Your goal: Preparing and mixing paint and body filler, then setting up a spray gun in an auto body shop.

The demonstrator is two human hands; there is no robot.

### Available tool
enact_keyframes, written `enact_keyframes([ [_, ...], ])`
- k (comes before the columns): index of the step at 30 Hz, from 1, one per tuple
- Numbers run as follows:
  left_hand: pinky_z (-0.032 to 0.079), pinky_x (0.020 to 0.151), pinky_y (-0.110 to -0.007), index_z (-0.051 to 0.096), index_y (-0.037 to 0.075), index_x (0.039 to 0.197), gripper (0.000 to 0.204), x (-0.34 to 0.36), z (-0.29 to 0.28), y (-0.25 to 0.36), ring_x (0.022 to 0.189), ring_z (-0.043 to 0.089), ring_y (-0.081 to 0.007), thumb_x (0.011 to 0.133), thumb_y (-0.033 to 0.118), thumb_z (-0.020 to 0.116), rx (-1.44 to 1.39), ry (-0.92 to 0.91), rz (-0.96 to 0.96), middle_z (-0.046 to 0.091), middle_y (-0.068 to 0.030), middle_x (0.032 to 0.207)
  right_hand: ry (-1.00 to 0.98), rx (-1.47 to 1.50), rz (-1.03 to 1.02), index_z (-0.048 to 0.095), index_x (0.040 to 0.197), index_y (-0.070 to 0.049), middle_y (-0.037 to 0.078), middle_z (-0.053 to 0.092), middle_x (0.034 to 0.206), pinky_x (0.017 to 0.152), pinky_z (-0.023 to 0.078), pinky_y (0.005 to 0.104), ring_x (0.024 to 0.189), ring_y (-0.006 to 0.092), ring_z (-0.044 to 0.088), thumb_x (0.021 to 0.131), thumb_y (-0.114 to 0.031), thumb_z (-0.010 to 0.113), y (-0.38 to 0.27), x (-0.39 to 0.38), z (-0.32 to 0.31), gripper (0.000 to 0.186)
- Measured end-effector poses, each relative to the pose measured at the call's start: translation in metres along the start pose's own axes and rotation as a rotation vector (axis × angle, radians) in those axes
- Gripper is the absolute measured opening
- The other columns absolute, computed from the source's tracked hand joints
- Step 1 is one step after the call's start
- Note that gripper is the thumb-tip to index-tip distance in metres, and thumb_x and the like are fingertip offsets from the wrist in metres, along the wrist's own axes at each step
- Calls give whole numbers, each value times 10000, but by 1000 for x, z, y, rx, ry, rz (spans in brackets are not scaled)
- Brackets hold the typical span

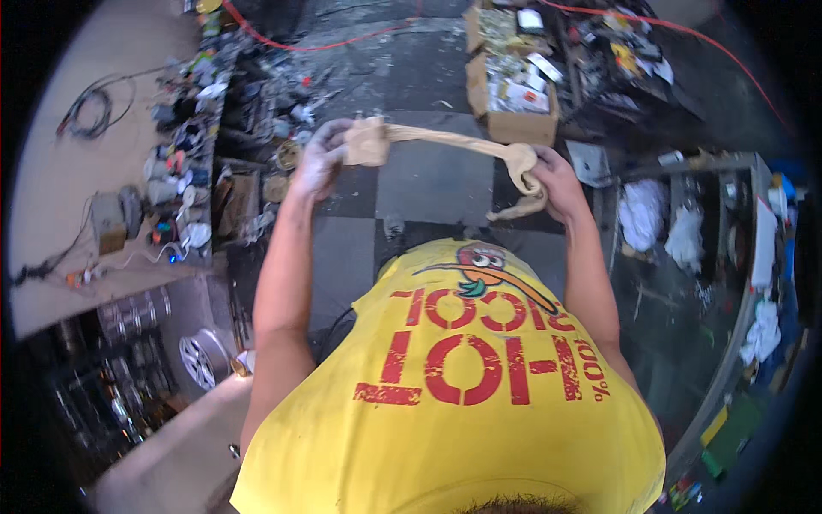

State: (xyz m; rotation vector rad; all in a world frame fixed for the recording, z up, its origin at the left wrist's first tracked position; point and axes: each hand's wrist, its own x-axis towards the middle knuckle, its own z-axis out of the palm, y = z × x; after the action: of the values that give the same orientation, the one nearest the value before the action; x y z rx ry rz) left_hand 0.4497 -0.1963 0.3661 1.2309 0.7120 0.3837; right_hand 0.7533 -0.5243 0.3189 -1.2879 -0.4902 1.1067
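Observation:
A tan, cloth-like strip (pixel 449 140) is stretched between my two hands in front of my body, its middle twisted thin. My left hand (pixel 318 161) grips its wider, squarish folded end. Bunched and looped at the other end, it sits in the closed fingers of my right hand (pixel 561 184), and a loose tail hangs below them. The left fingers look greyish, as if dusty. Whether the strip is fabric or soft paper, I cannot tell.
On the left a bench (pixel 128 184) carries cups, cans and cables. Beyond my right hand stands a cardboard box (pixel 522 127) full of papers. A metal-framed table (pixel 676 257) with white bundles is at right. A wheel rim (pixel 201 360) lies lower left. A red hose (pixel 300 47) crosses the floor.

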Motion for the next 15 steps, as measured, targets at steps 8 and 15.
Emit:
enact_keyframes([
  [8, 591, 892, -326, 601, 43, 1193, 225, -6, 77, -7, 1051, 687, -182, 971, 42, 636, -332, -99, -4, 686, -91, 1174, -215, -283, -314, 419, 1530, -82, 209, 451, 1519, 1139, 400, 427, 1414, 283, 449, 826, -194, 787, -9, 16, 104, 802],
  [15, 454, 561, -218, 639, 84, 1119, 154, -28, 42, -7, 720, 578, -59, 992, 171, 632, 206, -28, -152, 667, -14, 949, 194, -163, -52, 717, 1084, 10, 92, 748, 967, 732, 554, 282, 803, 149, 692, 899, -126, 709, 21, 62, 86, 230],
])
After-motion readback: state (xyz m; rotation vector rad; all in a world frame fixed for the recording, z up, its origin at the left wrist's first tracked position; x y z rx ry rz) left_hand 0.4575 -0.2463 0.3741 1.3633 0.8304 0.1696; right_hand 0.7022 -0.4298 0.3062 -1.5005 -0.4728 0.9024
